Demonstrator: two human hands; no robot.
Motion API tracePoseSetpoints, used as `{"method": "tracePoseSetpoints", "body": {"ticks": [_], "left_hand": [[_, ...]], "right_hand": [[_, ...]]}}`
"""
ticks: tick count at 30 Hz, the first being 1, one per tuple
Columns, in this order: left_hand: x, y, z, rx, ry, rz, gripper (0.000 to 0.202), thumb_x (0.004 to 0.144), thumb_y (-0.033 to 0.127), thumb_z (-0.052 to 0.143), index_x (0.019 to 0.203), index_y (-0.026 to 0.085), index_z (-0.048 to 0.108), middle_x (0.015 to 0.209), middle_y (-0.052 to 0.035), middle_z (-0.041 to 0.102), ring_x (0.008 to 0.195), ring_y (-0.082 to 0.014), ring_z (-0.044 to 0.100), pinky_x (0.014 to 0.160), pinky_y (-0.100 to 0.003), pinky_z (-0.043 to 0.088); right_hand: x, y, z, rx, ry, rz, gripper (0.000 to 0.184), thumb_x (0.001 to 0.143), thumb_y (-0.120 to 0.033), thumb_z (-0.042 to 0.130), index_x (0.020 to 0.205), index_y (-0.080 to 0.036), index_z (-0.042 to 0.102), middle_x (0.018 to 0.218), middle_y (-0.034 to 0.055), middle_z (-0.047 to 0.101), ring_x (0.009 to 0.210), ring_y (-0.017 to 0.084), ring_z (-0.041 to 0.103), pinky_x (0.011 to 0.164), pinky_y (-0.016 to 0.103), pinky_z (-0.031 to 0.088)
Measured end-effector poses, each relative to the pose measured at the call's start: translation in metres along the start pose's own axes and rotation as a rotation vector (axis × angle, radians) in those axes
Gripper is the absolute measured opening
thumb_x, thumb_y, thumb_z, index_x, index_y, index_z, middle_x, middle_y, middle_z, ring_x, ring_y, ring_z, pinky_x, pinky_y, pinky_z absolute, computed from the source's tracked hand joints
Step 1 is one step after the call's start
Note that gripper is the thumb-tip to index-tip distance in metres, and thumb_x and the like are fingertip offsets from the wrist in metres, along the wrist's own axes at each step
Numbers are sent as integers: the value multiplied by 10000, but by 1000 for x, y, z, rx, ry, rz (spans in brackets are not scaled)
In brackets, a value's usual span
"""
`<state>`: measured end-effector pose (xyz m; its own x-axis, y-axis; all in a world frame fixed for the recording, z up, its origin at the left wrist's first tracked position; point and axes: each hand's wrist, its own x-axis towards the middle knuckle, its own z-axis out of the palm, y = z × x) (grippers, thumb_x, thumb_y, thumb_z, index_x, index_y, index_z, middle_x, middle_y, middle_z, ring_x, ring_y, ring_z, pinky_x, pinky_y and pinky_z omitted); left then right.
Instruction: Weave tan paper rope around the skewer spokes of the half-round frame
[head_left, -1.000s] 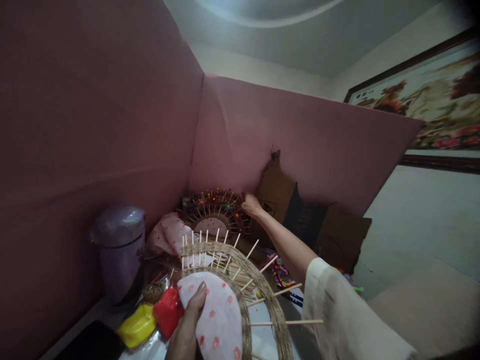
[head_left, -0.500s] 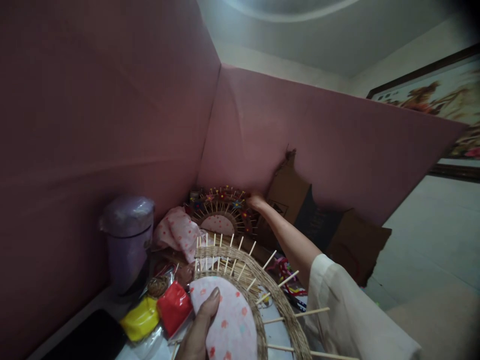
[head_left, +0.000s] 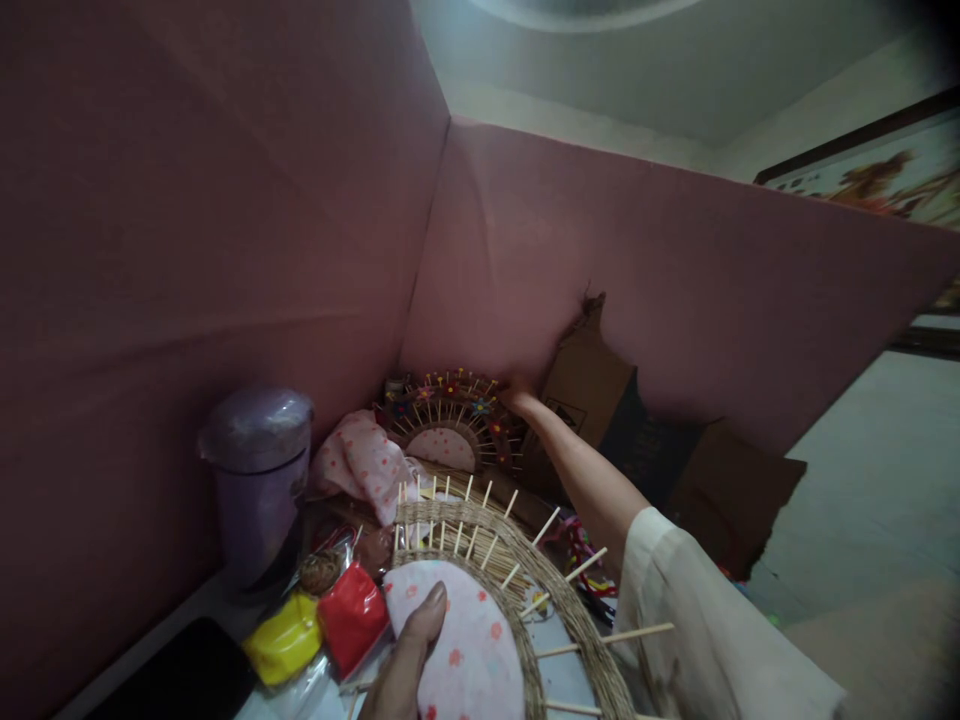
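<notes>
My left hand (head_left: 409,650) grips a half-round woven fan (head_left: 517,520) at the bottom of the view, the thumb lying on its floral cloth centre (head_left: 469,640). Thin wooden sticks radiate through the fan's braided cord bands. My right hand (head_left: 517,392) reaches far back, to the upper right edge of a second fan (head_left: 442,450) that leans near the wall. That one carries small coloured flowers along its rim. The fingers of this hand are dim and partly hidden, so a grip cannot be made out.
A lilac lidded bin (head_left: 259,480) stands at left. Beside it lie floral cloth (head_left: 360,460), a yellow packet (head_left: 283,638), a red packet (head_left: 352,618), a ball of twine (head_left: 319,570) and a black flat object (head_left: 176,675). Cardboard (head_left: 592,370) leans against the pink wall (head_left: 517,230).
The view has shifted slightly, so things sit a little further right. My right hand stays at the flowered fan's edge, and my left keeps its hold on the near fan.
</notes>
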<state>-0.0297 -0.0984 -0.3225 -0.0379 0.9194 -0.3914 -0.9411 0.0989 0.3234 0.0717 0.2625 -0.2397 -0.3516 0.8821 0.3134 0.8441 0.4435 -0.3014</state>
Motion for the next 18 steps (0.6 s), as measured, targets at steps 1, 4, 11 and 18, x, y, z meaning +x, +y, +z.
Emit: {"method": "tracePoseSetpoints", "body": {"ticks": [1,4,11,18], "left_hand": [[2,1,0,0,-1,8,338,871,267,348,1077,146,587,802,-90,730,1012,-250,612,869,-356,483],[6,2,-1,9,-8,38,334,871,250,345,1063,137,593,717,-83,724,978,-235,630,865,-333,484],[9,3,-3,21,-4,34,373,853,280,386,1172,157,535,838,-89,731,1014,-245,611,866,-336,485],[-1,-10,-3,17,28,-18,469,833,371,442,1257,172,471,899,-103,725,1017,-294,603,819,-404,510]], "right_hand": [[0,0,0,-10,-20,12,301,861,-318,515,1110,-149,534,1123,67,552,949,207,568,787,386,492],[-3,-3,-2,-34,-77,37,308,857,-320,521,1108,-142,536,1121,64,553,950,213,568,783,387,493],[-8,-4,-11,-92,-164,44,312,857,-321,522,1112,-141,532,1119,65,553,949,213,569,782,389,493],[-9,-7,-21,-170,-174,36,269,869,-315,503,1090,-168,547,1125,65,554,955,197,565,801,377,486]]}}
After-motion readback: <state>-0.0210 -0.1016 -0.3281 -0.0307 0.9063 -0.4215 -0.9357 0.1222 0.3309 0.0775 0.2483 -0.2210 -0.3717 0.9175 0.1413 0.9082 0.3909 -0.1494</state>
